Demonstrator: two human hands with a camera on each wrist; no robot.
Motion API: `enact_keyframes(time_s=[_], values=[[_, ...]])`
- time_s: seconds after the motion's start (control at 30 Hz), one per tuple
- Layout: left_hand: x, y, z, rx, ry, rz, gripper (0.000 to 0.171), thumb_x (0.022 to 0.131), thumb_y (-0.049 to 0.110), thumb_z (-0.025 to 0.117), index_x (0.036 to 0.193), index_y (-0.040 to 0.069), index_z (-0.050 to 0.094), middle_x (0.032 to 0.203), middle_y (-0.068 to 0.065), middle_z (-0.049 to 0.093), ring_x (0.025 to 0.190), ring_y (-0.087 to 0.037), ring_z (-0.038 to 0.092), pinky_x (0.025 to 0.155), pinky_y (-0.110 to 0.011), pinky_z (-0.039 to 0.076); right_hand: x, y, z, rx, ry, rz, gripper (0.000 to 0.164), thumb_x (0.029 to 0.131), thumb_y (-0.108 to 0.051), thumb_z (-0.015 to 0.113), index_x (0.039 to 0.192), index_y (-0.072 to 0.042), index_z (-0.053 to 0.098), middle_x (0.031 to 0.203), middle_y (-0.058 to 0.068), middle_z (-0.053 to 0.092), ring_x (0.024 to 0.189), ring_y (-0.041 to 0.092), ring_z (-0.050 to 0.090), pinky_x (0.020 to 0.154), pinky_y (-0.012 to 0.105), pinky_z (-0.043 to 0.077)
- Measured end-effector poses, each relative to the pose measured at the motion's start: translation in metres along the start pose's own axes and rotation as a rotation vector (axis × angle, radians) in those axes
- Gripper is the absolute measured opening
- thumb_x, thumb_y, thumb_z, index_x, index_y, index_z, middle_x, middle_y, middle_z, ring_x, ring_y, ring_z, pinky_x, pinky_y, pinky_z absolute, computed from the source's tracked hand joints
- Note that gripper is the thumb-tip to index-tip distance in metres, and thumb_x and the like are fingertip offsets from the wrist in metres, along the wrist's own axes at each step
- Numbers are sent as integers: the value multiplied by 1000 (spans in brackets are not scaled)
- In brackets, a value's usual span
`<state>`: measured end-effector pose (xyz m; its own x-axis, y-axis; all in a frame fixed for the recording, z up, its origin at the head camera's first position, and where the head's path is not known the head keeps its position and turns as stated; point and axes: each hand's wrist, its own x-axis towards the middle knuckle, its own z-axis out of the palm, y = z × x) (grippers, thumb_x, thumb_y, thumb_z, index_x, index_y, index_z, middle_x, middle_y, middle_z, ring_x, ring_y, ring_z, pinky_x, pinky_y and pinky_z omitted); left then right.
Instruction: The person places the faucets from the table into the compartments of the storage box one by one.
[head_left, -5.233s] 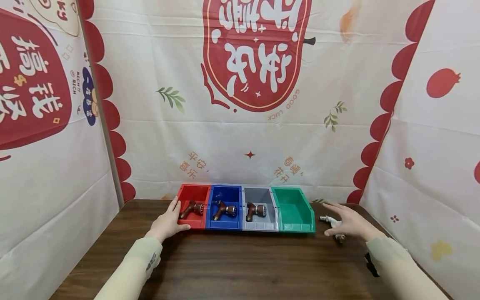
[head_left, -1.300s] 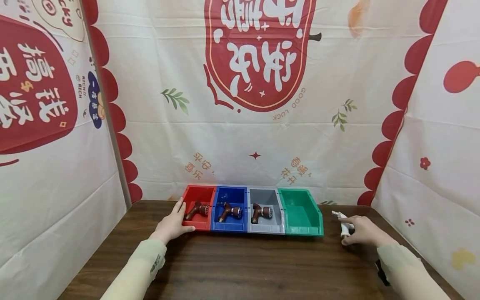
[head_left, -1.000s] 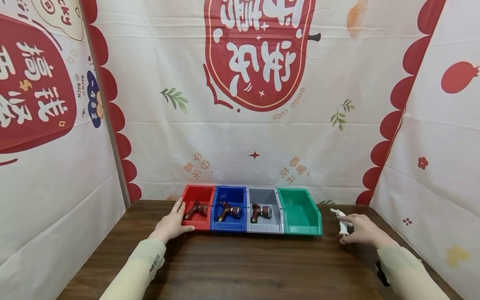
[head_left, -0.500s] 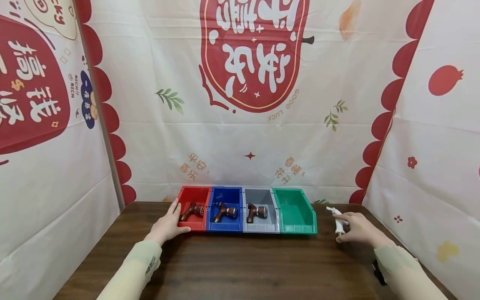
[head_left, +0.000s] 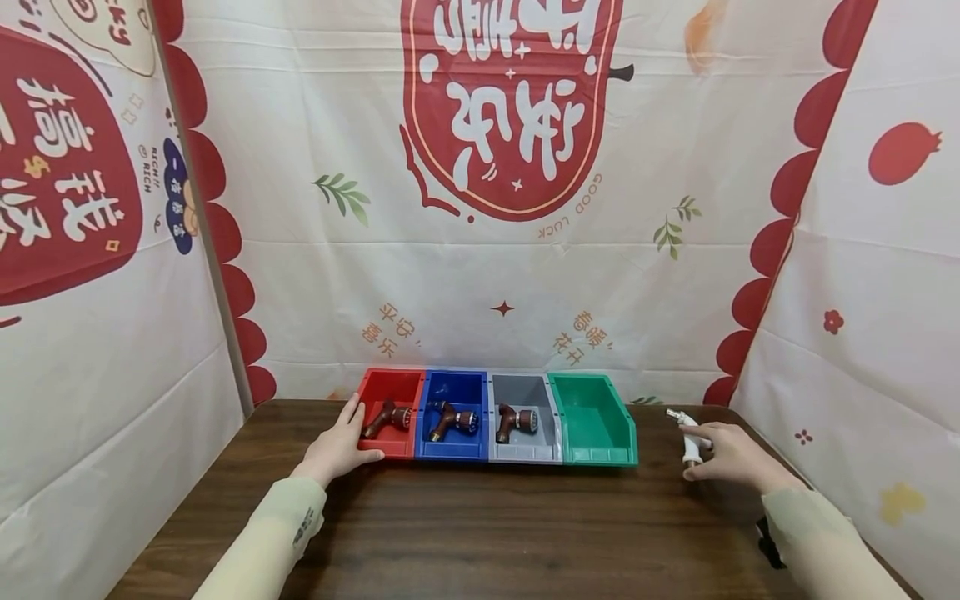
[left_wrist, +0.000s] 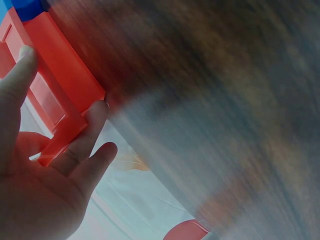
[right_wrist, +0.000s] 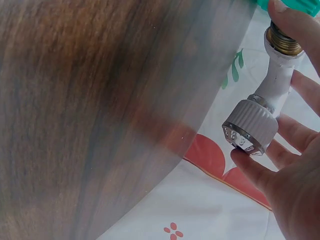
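My right hand (head_left: 731,454) holds a white tap (head_left: 691,442) right of the green bin (head_left: 592,417). In the right wrist view the thumb lies at the brass threaded end of the tap (right_wrist: 282,80). The other fingers run along its far side, one fingertip at the chrome cap of the ribbed knob (right_wrist: 252,122). My left hand (head_left: 337,446) rests at the left front corner of the red bin (head_left: 392,387), fingers straight along its side and thumb at the front lip. Brown taps lie in the red, blue (head_left: 455,385) and grey (head_left: 520,387) bins.
The four bins stand joined in a row at the back of the dark wooden table (head_left: 480,533). A printed white cloth (head_left: 480,275) hangs close behind them, with more cloth at both sides. A small black object (head_left: 768,546) shows beside the right sleeve.
Five seconds ago my right hand hovered over the white tap; since then it has taken hold of it and turned it. The left hand stays at the red bin. The head view shifts slightly.
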<state>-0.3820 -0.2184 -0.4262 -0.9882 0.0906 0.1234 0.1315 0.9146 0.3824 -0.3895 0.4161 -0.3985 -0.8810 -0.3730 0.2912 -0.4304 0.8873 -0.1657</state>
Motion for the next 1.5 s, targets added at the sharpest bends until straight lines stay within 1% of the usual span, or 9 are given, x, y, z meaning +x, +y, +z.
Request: enact_keyframes(time_s=[0.13,0.33,0.57,0.7,0.8,1.0,1.1,1.33,1.5], values=[[-1,1,-1,-1,1,1,103,78,45,78,152,-2,23,161,-17,8,118,-46,52,88,-62,46,3,-1,-4,21,-14,24,76,62,-33,89,122,4,64,108,26,61,84,28,54,70,45,51],[0,1,-3,-4,1,-5,104,78,44,78,152,-2,22,161,-16,7,118,-46,52,88,-62,46,5,-3,-7,21,-12,13,77,62,-35,90,123,4,64,109,26,62,85,26,54,68,41,50],[-1,0,0,-7,-8,-5,104,77,46,78,152,-2,23,161,-16,8,119,-46,51,87,-63,47,4,-4,-8,32,-10,-7,72,62,-33,90,119,4,65,111,29,61,94,35,58,75,49,51],[-2,-1,1,-9,-7,-9,105,77,46,78,152,-2,23,161,-17,8,119,-47,51,87,-63,46,4,-6,-7,44,-9,1,72,63,-31,90,120,5,65,112,29,61,97,37,58,77,50,52],[-2,-2,1,-7,-9,-7,104,77,45,78,152,-2,23,161,-17,8,118,-46,52,88,-62,46,3,-7,-6,45,-8,6,71,63,-31,90,120,4,65,112,28,61,96,34,58,76,47,52],[0,-2,2,-8,3,3,104,77,45,78,152,-2,23,161,-16,8,119,-46,52,88,-62,46,5,-6,-5,17,7,-11,75,62,-34,89,121,5,64,108,26,62,82,24,54,65,37,48],[0,-2,2,-12,5,1,104,77,45,79,152,-2,23,161,-16,8,119,-46,52,88,-62,46,6,-6,-5,9,13,-16,75,62,-35,90,120,5,65,107,25,63,81,23,53,64,36,47],[-1,-2,0,-12,6,3,104,77,44,79,152,-2,23,161,-16,9,118,-46,52,88,-61,47,9,-8,-8,17,16,-13,74,63,-37,88,121,3,65,110,25,62,85,23,58,70,38,52],[0,-1,0,-14,3,2,104,77,45,79,152,-2,23,161,-16,9,118,-45,52,89,-61,47,11,-9,-10,14,31,-28,76,62,-38,89,121,2,65,110,25,62,82,22,56,65,34,51]])
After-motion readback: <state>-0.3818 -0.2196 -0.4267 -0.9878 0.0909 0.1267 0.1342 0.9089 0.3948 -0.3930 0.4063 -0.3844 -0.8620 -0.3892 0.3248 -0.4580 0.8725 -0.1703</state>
